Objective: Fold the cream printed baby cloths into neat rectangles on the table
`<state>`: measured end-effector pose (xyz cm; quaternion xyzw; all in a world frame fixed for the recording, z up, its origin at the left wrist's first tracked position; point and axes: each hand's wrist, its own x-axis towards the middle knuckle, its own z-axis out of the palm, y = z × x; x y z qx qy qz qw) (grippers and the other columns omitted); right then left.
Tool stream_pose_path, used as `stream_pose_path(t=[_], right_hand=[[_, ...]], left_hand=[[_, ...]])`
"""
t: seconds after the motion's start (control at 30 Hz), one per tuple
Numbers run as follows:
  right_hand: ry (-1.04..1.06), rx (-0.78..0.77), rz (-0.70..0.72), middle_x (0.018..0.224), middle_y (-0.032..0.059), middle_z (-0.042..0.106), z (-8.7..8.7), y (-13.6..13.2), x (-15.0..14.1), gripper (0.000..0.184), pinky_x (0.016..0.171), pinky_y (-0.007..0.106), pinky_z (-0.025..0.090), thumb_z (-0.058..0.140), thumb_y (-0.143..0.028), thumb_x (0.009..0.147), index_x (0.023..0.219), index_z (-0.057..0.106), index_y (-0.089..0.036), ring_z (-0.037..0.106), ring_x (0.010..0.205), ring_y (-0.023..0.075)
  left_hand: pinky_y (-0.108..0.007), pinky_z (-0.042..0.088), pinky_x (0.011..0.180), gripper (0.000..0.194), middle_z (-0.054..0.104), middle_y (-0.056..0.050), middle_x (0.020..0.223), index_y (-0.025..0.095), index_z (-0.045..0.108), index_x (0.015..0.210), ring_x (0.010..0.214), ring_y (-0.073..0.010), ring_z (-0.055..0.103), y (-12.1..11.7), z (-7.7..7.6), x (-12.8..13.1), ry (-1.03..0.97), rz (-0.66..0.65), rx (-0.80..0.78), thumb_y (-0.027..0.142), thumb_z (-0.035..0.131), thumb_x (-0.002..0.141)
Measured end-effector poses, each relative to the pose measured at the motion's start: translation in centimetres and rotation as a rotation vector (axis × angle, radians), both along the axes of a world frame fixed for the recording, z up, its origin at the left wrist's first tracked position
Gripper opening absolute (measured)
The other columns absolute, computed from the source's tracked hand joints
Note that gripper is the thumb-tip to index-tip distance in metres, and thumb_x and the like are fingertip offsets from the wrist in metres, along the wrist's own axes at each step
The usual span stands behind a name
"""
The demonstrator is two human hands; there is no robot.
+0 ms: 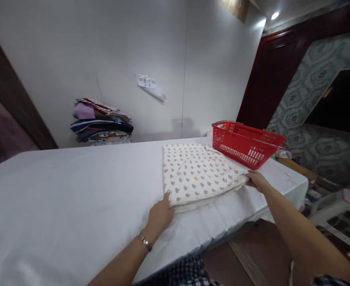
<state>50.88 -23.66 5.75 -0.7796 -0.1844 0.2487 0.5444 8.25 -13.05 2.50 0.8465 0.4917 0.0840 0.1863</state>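
Observation:
A folded cream cloth (196, 173) with small grey and coloured prints lies flat on the white table (73, 190), right of centre. My left hand (160, 214) grips its near left corner, fingers closed on the edge. My right hand (257, 180) pinches the near right corner of the same cloth. A bracelet sits on my left wrist.
A red plastic basket (246, 143) stands just behind the cloth at the table's right end. A stack of folded clothes (102, 122) rests at the back left against the white wall. White plastic stools (339, 214) stand on the floor to the right.

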Motion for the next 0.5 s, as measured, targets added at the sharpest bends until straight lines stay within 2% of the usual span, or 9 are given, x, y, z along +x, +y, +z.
stream_pose_path(t=[0.13, 0.23, 0.3, 0.37, 0.43, 0.5], right_hand=[[0.043, 0.265, 0.051, 0.064, -0.0034, 0.057, 4.1, 0.9, -1.0, 0.033, 0.049, 0.024, 0.05, 0.061, -0.013, 0.069, 0.099, 0.052, -0.022, 0.054, 0.048, 0.0106], [0.053, 0.462, 0.094, 0.059, -0.0037, 0.057, 8.2, 1.8, -3.0, 0.036, 0.047, 0.022, 0.05, 0.063, -0.01, 0.068, 0.102, 0.057, -0.022, 0.052, 0.047, 0.0095], [0.041, 0.585, 0.121, 0.06, -0.0022, 0.058, 11.1, 2.2, -5.0, 0.034, 0.047, 0.021, 0.049, 0.064, -0.009, 0.067, 0.099, 0.061, -0.019, 0.053, 0.048, 0.0093], [0.008, 0.712, 0.155, 0.063, -0.001, 0.06, 13.9, 2.3, -7.1, 0.03, 0.045, 0.021, 0.048, 0.066, -0.01, 0.066, 0.095, 0.064, -0.017, 0.051, 0.047, 0.008], [-0.054, 0.817, 0.179, 0.067, 0.0013, 0.062, 16.6, 2.0, -9.1, 0.023, 0.043, 0.02, 0.045, 0.067, -0.011, 0.067, 0.09, 0.066, -0.015, 0.051, 0.05, 0.008], [-0.116, 0.906, 0.191, 0.067, 0.0015, 0.061, 18.9, 1.3, -10.9, 0.018, 0.041, 0.02, 0.042, 0.067, -0.01, 0.067, 0.084, 0.067, -0.016, 0.051, 0.051, 0.0081]], left_hand=[[-0.026, 0.05, 0.067, 0.046, 0.067, -0.005, 0.09, 0.021, 0.044, 0.127, 0.077, -0.0147, 0.064, 1.7, 0.9, -1.0, -0.414, 0.112, -0.235, 0.018, 0.038, 0.081], [-0.025, 0.055, 0.066, 0.039, 0.065, -0.005, 0.097, 0.017, 0.054, 0.116, 0.078, -0.013, 0.064, 3.3, 3.1, -2.1, -0.86, 0.242, -0.344, 0.021, 0.043, 0.078], [-0.029, 0.058, 0.07, 0.035, 0.065, -0.005, 0.096, 0.015, 0.06, 0.106, 0.082, -0.0147, 0.064, 4.3, 5.7, -3.3, -1.113, 0.302, -0.327, 0.025, 0.051, 0.074], [-0.033, 0.058, 0.074, 0.034, 0.065, -0.005, 0.088, 0.013, 0.062, 0.1, 0.08, -0.0153, 0.064, 4.7, 9.2, -5.0, -1.296, 0.33, -0.292, 0.027, 0.058, 0.07], [-0.034, 0.057, 0.077, 0.032, 0.064, -0.003, 0.082, 0.013, 0.063, 0.096, 0.08, -0.0151, 0.063, 4.4, 13.0, -7.2, -1.441, 0.315, -0.217, 0.026, 0.062, 0.067], [-0.034, 0.057, 0.077, 0.028, 0.065, -0.001, 0.081, 0.015, 0.064, 0.093, 0.081, -0.0145, 0.063, 3.4, 16.8, -9.6, -1.546, 0.246, -0.127, 0.021, 0.063, 0.066]])
